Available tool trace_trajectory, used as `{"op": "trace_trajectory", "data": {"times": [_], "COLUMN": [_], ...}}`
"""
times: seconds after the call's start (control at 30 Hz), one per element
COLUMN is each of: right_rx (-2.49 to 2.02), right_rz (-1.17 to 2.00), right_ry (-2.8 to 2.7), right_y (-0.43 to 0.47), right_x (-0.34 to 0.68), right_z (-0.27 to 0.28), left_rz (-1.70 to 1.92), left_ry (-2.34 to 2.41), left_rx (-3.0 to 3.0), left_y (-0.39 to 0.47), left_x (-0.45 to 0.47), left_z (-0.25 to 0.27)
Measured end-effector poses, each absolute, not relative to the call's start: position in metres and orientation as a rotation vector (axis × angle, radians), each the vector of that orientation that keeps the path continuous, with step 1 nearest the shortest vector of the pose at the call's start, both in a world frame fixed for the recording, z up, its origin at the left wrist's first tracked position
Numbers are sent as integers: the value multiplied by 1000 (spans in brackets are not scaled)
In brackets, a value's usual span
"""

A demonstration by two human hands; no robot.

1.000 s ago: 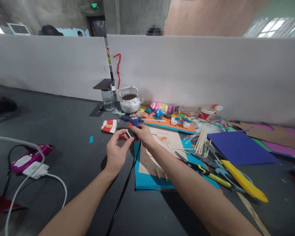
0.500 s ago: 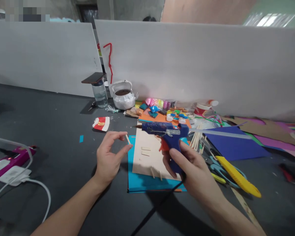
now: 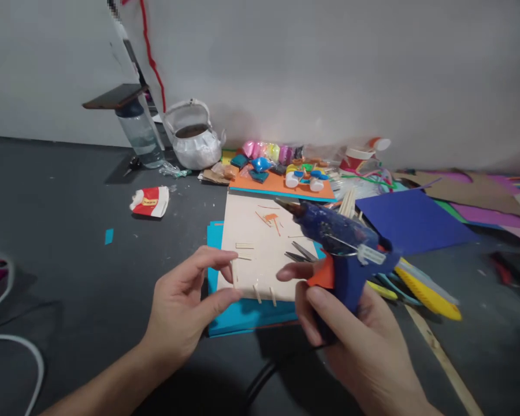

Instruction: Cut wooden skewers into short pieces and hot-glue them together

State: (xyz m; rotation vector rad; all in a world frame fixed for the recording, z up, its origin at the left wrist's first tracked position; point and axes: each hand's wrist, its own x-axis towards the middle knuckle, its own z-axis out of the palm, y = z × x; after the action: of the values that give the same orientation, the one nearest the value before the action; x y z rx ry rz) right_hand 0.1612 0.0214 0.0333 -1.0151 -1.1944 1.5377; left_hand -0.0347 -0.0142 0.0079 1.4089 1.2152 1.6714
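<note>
Between the thumb and fingertips of my left hand, a short wooden stick piece is pinched upright. My right hand grips a blue hot glue gun with an orange trigger; its nozzle points up and left. Below both hands lies a cream board on blue sheets. Cut stick pieces rest on the board's left part, and two more stand near its front edge. Orange scraps and scissors, partly hidden by the glue gun, lie there too.
Behind the board are clay packs on an orange sheet, a silver kettle and a water bottle. A yellow cutter and dark blue sheet lie right; a torn red-white cup piece lies left.
The view has tipped downward. My right hand has brought the glue gun closer and turned it, so its nozzle now angles upward. My left hand still pinches the stick piece.
</note>
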Motion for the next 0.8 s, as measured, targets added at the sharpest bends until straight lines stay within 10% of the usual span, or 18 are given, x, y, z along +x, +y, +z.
{"op": "trace_trajectory", "data": {"times": [0.8], "right_rx": [-953], "right_rz": [1912], "right_ry": [-968], "right_y": [13], "right_x": [138], "right_z": [28], "left_rz": [1321], "left_ry": [1279], "left_rx": [2207], "left_y": [-20], "left_x": [-35], "left_z": [9]}}
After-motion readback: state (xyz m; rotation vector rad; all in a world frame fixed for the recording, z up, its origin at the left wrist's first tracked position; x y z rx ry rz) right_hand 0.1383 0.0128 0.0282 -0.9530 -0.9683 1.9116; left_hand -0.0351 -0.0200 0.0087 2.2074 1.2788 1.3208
